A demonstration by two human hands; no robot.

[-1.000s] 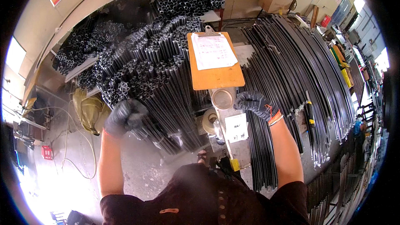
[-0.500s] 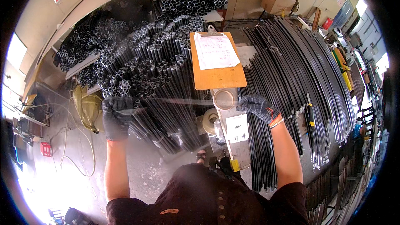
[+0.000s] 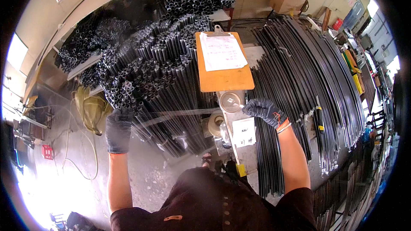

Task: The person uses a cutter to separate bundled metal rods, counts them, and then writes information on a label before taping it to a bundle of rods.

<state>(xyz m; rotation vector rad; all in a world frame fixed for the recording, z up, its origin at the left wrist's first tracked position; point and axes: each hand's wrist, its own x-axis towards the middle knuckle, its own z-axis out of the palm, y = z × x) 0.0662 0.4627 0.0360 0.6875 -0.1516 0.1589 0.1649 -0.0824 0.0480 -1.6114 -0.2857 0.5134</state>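
A clear strip that looks like packing tape (image 3: 184, 112) stretches between my gloved hands, above the black tubes. My left hand (image 3: 118, 131), in a dark knitted glove, is closed on its left end. At the other end, the fingers of my right hand (image 3: 263, 110) pinch the strip, its glove edged in orange. Just left of the right fingertips is a round tape roll (image 3: 221, 102), with a small pale mark inside its ring. Below it lies another pale roll (image 3: 212, 125), partly covered by clear plastic. A wooden clipboard (image 3: 227, 81) with written sheets rests beyond the rolls.
Bundled black tubes (image 3: 165, 90) stand with open ends up at the left. Long dark bars (image 3: 299, 77) lie in rows on the right, with a yellow-and-black tool (image 3: 319, 117) on them. A white label sheet (image 3: 244, 131) sits near the rolls. Olive sacking (image 3: 89, 111) hangs at far left.
My left hand has come slightly lower, toward me, and the strip's left end has dropped with it. The right hand has barely shifted. A pale mark now shows inside the upper roll's ring.
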